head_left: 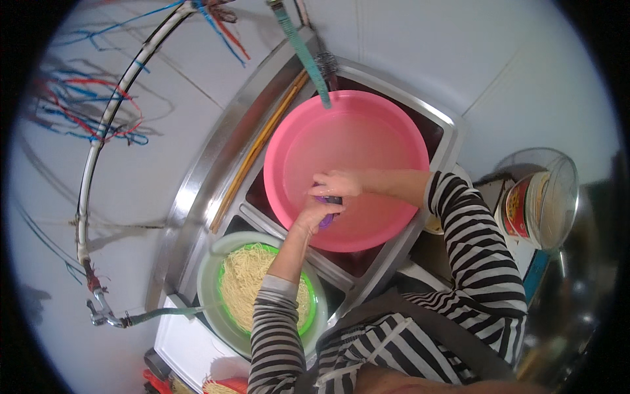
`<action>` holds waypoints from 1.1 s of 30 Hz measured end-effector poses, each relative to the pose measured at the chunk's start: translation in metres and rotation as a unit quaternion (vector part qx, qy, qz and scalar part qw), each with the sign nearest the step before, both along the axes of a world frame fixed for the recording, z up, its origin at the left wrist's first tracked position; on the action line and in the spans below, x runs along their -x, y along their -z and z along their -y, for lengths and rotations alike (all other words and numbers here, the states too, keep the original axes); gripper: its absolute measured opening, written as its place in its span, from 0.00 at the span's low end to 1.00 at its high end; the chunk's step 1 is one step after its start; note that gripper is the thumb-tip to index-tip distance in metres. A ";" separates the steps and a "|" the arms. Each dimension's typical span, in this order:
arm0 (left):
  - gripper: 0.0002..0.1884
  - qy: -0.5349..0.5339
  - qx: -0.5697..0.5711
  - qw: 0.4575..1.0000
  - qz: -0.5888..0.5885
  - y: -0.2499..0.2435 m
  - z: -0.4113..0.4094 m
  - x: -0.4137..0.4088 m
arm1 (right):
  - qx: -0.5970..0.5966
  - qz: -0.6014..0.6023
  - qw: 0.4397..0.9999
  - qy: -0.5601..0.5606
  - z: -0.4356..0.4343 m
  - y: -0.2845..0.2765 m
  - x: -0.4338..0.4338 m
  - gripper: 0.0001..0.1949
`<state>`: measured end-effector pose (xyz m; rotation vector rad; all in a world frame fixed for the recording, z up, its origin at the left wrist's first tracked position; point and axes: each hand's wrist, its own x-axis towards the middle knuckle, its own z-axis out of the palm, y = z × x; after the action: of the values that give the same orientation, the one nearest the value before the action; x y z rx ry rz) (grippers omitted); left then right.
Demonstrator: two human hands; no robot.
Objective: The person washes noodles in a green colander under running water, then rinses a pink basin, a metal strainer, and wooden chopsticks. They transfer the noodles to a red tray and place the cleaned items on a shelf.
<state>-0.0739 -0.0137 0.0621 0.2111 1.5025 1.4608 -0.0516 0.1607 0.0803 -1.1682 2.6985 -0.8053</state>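
My left hand and my right hand are together over the left middle of a pink plastic basin of cloudy water. Between them they grip a small purple and dark object. Fingers cover most of it, so its kind cannot be made out. The basin rests on a stainless steel double sink. A green hose hangs down over the basin's far rim.
At lower left, a pale bowl contains a bright green strainer of thin noodles. Another hose runs from a tap to that bowl. Wooden sticks lie along the sink's back ledge. Clear plastic tubs stand at right.
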 end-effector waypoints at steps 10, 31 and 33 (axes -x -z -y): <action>0.24 0.224 0.322 0.736 -0.551 -0.001 -0.017 -0.011 | 0.084 0.148 0.949 0.267 0.013 0.051 -0.031 0.14; 0.10 0.313 0.001 0.540 -0.782 -0.002 0.004 0.014 | 0.592 0.574 0.492 0.278 0.076 0.018 -0.101 0.14; 0.30 0.268 0.126 0.575 -0.762 0.020 0.021 0.021 | 0.567 0.572 0.528 0.268 0.076 0.027 -0.091 0.14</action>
<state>-0.0946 -0.0343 0.0421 1.9464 2.4944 0.2207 0.0396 0.0843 0.0528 0.4360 1.0739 -2.3843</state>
